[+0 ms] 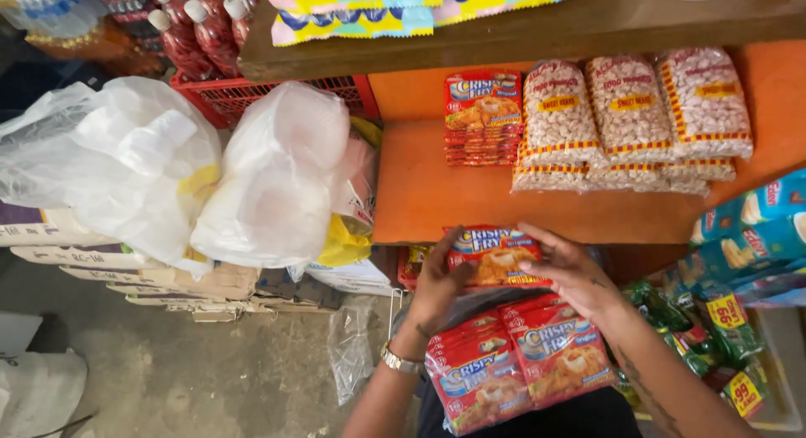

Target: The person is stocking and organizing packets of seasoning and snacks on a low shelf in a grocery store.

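Red sachets make up most of what the hands deal with. Both hands grasp one red sachet [497, 255] at the front edge of the orange shelf [420, 195], the left hand [438, 280] pinching its left end and the right hand [574, 274] its right end, fingers curled over it. Below the wrists, two bundles of the same red sachets [520, 358] lie in the person's lap. A gold wristwatch [400, 360] sits on the left wrist.

On the shelf, a flat stack of red sachets [482, 119] stands near the back wall, and just beside it, to the right, lie clear bags of pale beans [631, 111] with red and yellow borders, piled in two layers. A red crate [231, 94] at upper left holds bottles with white caps [197, 27]. White plastic bags [277, 178] rest on cardboard boxes [168, 274] at left. Blue packets [756, 228] and green packets with yellow tags [714, 329] fill the right side
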